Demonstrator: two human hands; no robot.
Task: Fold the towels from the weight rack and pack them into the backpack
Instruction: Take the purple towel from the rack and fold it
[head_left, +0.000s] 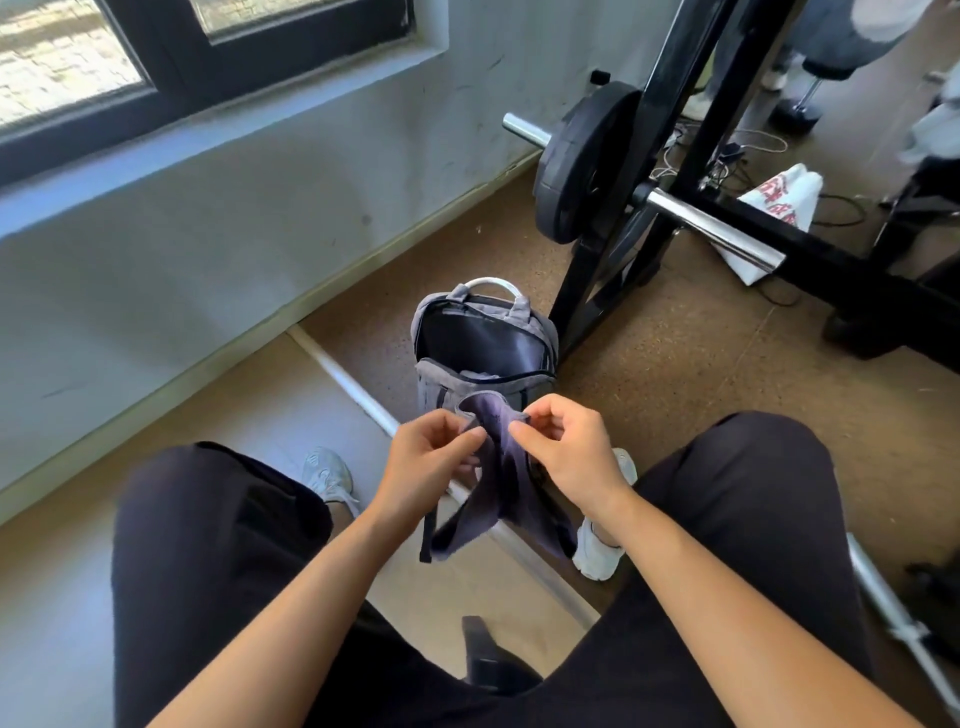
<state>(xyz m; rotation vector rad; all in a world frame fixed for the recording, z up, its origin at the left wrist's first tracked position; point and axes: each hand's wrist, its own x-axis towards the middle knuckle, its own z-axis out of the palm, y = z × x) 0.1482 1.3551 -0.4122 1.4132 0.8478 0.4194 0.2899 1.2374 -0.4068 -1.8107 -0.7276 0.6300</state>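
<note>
We see the left hand (431, 457) and right hand (569, 457) pinching a dark towel (501, 483). Beyond them the grey backpack (485, 345) stands unzipped

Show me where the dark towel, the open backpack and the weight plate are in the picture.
dark towel (506, 478), head view, the hanging middle part of the cloth.
open backpack (483, 338), head view, its dark inner back wall.
weight plate (582, 166), head view, its flat black face.

Dark purple towel (501, 467), grey backpack (483, 343)
</note>
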